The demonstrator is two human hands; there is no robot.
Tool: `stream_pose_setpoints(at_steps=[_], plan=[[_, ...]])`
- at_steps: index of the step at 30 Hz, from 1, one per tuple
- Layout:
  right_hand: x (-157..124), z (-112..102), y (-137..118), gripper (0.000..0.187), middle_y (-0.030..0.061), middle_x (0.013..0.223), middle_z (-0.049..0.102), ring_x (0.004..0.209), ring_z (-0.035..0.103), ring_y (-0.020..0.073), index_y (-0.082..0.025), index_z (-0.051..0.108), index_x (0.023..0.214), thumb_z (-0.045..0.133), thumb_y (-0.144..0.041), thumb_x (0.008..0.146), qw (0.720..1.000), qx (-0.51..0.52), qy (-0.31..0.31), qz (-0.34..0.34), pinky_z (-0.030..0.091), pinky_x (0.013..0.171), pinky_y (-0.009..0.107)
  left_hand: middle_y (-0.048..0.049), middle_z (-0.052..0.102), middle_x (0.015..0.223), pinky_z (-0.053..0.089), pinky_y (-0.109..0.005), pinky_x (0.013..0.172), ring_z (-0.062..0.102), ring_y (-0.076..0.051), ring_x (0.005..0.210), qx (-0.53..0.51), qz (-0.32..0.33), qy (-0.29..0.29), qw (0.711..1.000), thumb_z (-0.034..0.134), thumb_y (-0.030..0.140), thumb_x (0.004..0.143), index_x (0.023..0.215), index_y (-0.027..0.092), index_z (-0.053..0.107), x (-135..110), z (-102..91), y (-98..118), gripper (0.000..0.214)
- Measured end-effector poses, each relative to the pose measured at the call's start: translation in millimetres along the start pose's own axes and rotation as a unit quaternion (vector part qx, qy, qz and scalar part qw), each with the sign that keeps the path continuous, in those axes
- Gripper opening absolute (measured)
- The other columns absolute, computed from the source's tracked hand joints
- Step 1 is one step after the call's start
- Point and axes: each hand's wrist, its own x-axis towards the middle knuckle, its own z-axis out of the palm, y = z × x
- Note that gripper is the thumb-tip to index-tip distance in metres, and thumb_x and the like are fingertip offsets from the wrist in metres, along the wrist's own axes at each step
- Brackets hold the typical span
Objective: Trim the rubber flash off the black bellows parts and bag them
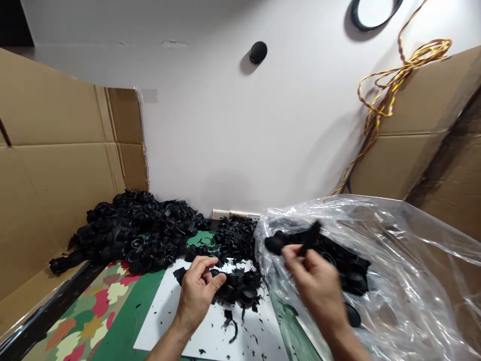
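Observation:
My right hand (pixel 315 283) is closed on a black rubber part (pixel 311 238), blurred by motion, above the mouth of a clear plastic bag (pixel 406 281). More black rubber parts (pixel 347 268) lie inside the bag, some cup-shaped. My left hand (pixel 199 288) rests over a small heap of ribbed black rubber parts (pixel 240 286) on a white sheet (pixel 158 321). Its fingers and thumb are curled against a black piece at the heap's left side; the fingertips are partly hidden. Torn black scraps (pixel 233 328) are scattered on the sheet.
A large pile of black rubber parts (pixel 139 230) stands at the back left, beside a heap of thin black scraps (pixel 235 235). Cardboard walls (pixel 60 115) flank both sides. Yellow-brown twisted wire (pixel 391 85) hangs at right. A patterned sheet (pixel 86 321) lies on the green surface (pixel 126 321).

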Motion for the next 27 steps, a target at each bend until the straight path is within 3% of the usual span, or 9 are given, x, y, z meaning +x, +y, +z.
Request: stream_pose_setpoints(at_steps=[1,3,6,9,12,16,19,23,27], plan=[[9,-18,-2,0.032,0.0025,0.052,0.059,0.049,0.052,0.0198,-0.017,0.064,0.073,0.052,-0.048,0.072,0.993,-0.09,0.079,-0.009,0.037,0.048,0.028,-0.0043,0.06,0.085,0.045,-0.024,0.05,0.051,-0.012,0.056,0.013,0.001,-0.005,1.0,0.063,0.029,0.074,0.086,0.017,0.068,0,0.1,1,0.018],[27,-49,-1,0.031,0.0072,0.057,0.063,0.052,0.056,0.0248,-0.017,0.066,0.079,0.046,-0.041,0.075,0.951,-0.274,0.144,-0.01,0.035,0.048,0.031,-0.0035,0.062,0.078,0.045,-0.026,0.056,0.055,-0.015,0.061,0.03,0.001,-0.021,0.999,0.06,0.025,0.074,0.078,0.018,0.069,0,1.0,4,0.012],[41,-76,8,0.03,0.0138,0.063,0.068,0.061,0.06,0.0311,-0.015,0.069,0.076,0.048,-0.036,0.073,0.914,-0.399,0.061,0.032,0.037,0.052,0.035,-0.0023,0.063,0.071,0.044,-0.028,0.06,0.057,-0.018,0.064,0.054,-0.005,-0.051,0.997,0.058,0.02,0.073,0.071,0.02,0.069,0,4.7,14,0.011],[35,-74,18,0.038,0.0116,0.067,0.068,0.064,0.062,0.0286,-0.015,0.07,0.083,0.051,-0.046,0.071,0.958,-0.277,0.075,0.001,0.042,0.056,0.035,-0.0002,0.063,0.066,0.04,-0.028,0.061,0.056,-0.018,0.061,0.084,-0.011,-0.087,0.993,0.061,0.016,0.069,0.065,0.023,0.07,7,14.2,28,0.012],[20,-51,18,0.057,0.0074,0.06,0.063,0.048,0.056,0.0205,-0.014,0.068,0.083,0.049,-0.066,0.069,0.995,-0.085,0.055,-0.003,0.043,0.047,0.031,-0.0009,0.062,0.065,0.038,-0.03,0.066,0.054,-0.02,0.066,0.101,-0.009,-0.111,0.989,0.062,0.013,0.065,0.057,0.024,0.067,18,33.9,38,0.015],[7,-13,6,0.063,0.0068,0.066,0.062,0.046,0.051,0.0144,-0.011,0.066,0.085,0.053,-0.07,0.068,0.993,0.104,-0.052,-0.031,0.041,0.042,0.027,-0.0018,0.056,0.06,0.038,-0.03,0.069,0.054,-0.024,0.075,0.094,-0.026,-0.113,0.989,0.068,0.006,0.056,0.045,0.023,0.059,26,65.1,39,0.022],[4,5,-1,0.062,0.0062,0.065,0.06,0.047,0.048,0.0131,-0.01,0.067,0.083,0.053,-0.07,0.07,0.984,0.126,-0.115,-0.043,0.037,0.04,0.025,0.0006,0.049,0.052,0.038,-0.029,0.067,0.053,-0.023,0.073,0.06,-0.055,-0.094,0.992,0.069,0.002,0.05,0.037,0.023,0.049,27,73.7,36,0.031],[4,14,2,0.061,0.0025,0.058,0.055,0.045,0.046,0.0128,-0.011,0.067,0.087,0.052,-0.068,0.072,0.982,0.126,-0.137,-0.045,0.035,0.041,0.025,0.002,0.052,0.057,0.038,-0.026,0.06,0.052,-0.017,0.063,-0.021,-0.12,-0.028,0.992,0.067,0.012,0.062,0.048,0.021,0.055,34,52.6,32,0.02],[-1,25,6,0.054,-0.004,0.049,0.045,0.042,0.041,0.0116,-0.012,0.067,0.093,0.053,-0.061,0.076,0.977,0.153,-0.134,-0.059,0.035,0.043,0.025,0.0039,0.048,0.041,0.028,-0.021,0.038,0.04,-0.01,0.035,-0.134,-0.236,0.012,0.962,0.06,0.028,0.075,0.055,0.018,0.053,37,14.2,30,0.024]])
